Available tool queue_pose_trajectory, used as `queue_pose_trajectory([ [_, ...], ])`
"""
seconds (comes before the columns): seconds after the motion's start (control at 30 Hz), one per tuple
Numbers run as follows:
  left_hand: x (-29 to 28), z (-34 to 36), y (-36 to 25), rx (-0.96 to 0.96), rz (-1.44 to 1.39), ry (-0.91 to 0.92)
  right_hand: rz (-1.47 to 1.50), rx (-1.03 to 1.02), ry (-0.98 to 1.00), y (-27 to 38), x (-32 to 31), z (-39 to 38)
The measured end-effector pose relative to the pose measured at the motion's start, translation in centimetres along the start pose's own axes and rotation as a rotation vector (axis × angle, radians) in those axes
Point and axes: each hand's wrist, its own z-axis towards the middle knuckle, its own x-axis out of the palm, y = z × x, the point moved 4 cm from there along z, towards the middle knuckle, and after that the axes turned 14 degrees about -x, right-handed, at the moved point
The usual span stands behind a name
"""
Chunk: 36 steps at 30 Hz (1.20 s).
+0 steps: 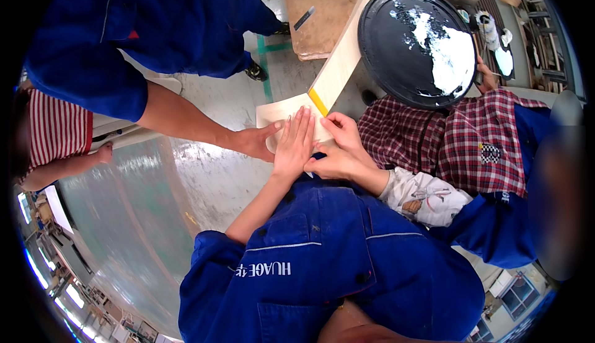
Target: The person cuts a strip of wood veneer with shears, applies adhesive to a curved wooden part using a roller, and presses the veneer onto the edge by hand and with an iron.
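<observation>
My left hand [295, 141] lies flat, fingers stretched side by side, on a pale curved wooden piece [266, 115]. What looks like my right hand [347, 133] is closed at the piece's right edge; overlapping forearms make that hard to tell. Just below it, a hand [338, 164] from a white patterned oversleeve, seemingly a co-worker's, pinches near the lower corner. From the left, another co-worker's hand [255, 143] touches the near left side of the piece. A long pale wooden plank [344, 64] with a yellow end strip [318, 102] meets it at the far side.
A person in a plaid apron [477, 141] at the right holds a large round black lid [387, 51] smeared with white. Beyond stands a brown tabletop [328, 14] with a dark marker-like object [304, 18]. A paint roller [488, 30] lies at the far right.
</observation>
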Motion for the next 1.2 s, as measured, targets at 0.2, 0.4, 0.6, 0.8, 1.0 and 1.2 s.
queue_pose_trajectory([
  [0.2,-1.5,-1.2,0.9,0.063,-0.127,0.018,0.048,0.025,0.023,0.5,0.6,-1.0],
  [0.4,-2.5,-0.4,1.0,0.06,-0.246,0.057,0.068,0.08,0.019,1.1,0.8,-1.1],
  [0.6,-5.1,0.5,0.8,0.012,-0.356,0.187,0.052,0.194,0.052,2.1,1.2,-1.4],
  [0.8,-6.7,1.7,1.5,0.068,-0.063,0.247,-0.007,0.221,0.126,3.2,1.2,-1.9],
  [1.0,-5.8,8.8,3.9,-0.262,-0.203,0.114,-0.04,0.222,0.169,4.7,1.0,-1.7],
  [1.2,-3.6,8.2,5.4,-0.45,-0.504,0.102,-0.116,0.192,0.175,4.8,0.5,-1.5],
])
